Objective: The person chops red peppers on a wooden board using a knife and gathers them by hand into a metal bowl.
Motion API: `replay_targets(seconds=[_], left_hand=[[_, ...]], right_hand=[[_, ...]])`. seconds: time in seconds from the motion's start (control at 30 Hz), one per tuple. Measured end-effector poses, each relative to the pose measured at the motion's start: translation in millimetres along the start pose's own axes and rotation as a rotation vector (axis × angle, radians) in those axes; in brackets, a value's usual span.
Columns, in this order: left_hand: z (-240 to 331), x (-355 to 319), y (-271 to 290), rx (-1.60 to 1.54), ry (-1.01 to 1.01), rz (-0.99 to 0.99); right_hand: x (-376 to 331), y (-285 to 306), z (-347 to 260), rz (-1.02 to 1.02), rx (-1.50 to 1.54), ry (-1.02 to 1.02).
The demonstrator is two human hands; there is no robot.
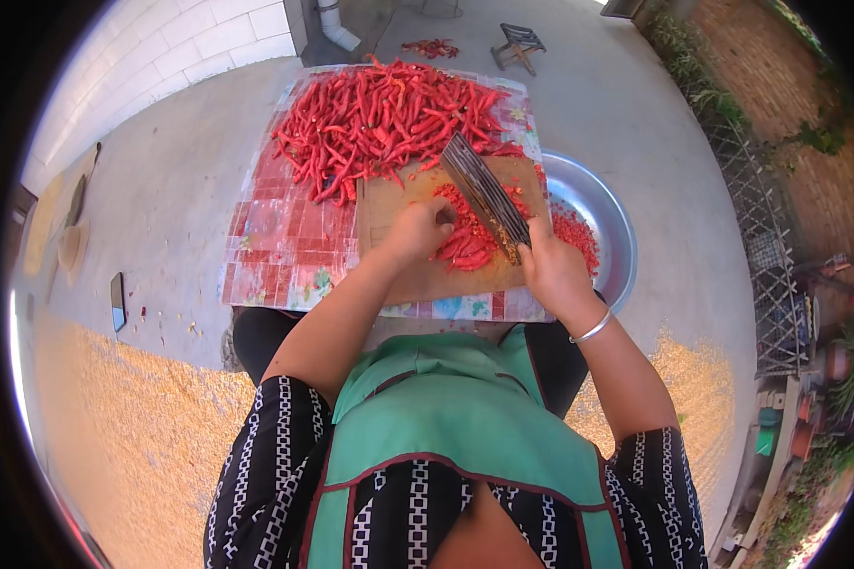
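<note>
Peppers under the knife: a person in a green apron [455, 427] works at a cloth-covered counter [289, 237], the right hand [552, 270] wrapped around the handle of a broad, dark knife [484, 185] flecked with bits. The left hand [417, 228] curls its fingers beside the cut peppers [470, 251] on a wooden board [380, 213]; whether it pinches any cannot be told. Beyond the board, whole peppers [389, 114] lie heaped on the counter; to its right, a metal basin [622, 218] holds chopped bits [574, 232]. Chopping appears to be the step in hand, with larger pieces left nearest the person. The next move likely calls for steadying those pieces, fingertips tucked well clear of the blade.
</note>
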State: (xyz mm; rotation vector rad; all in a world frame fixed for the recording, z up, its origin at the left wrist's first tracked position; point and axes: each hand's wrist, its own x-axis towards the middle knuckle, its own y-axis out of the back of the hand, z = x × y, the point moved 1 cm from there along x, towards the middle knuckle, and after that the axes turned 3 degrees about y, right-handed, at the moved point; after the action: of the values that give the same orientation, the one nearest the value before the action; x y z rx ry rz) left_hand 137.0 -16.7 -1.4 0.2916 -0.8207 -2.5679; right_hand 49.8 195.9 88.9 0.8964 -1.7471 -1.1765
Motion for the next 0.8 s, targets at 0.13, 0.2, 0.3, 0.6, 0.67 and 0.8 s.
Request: replay_targets(seconds=[0.13, 0.2, 0.3, 0.6, 0.67, 0.8], left_hand=[[2, -17, -7, 0.004, -0.053, 0.108], [30, -39, -9, 0.191, -0.119, 0.189], [20, -48, -36, 0.351, -0.245, 0.315], [12, -42, -40, 0.22, -0.284, 0.364], [9, -41, -40, 0.195, -0.289, 0.358], [9, -41, -36, 0.172, -0.276, 0.331]], right_hand=[[-2, -6, 3, -0.007, -0.014, 0.016], [-3, -6, 7, -0.016, -0.02, 0.0], [1, -5, 4, -0.041, -0.013, -0.01], [7, -18, 9, -0.082, -0.114, 0.001], [9, -24, 8, -0.053, -0.167, 0.078], [10, -30, -4, -0.102, -0.298, 0.166]])
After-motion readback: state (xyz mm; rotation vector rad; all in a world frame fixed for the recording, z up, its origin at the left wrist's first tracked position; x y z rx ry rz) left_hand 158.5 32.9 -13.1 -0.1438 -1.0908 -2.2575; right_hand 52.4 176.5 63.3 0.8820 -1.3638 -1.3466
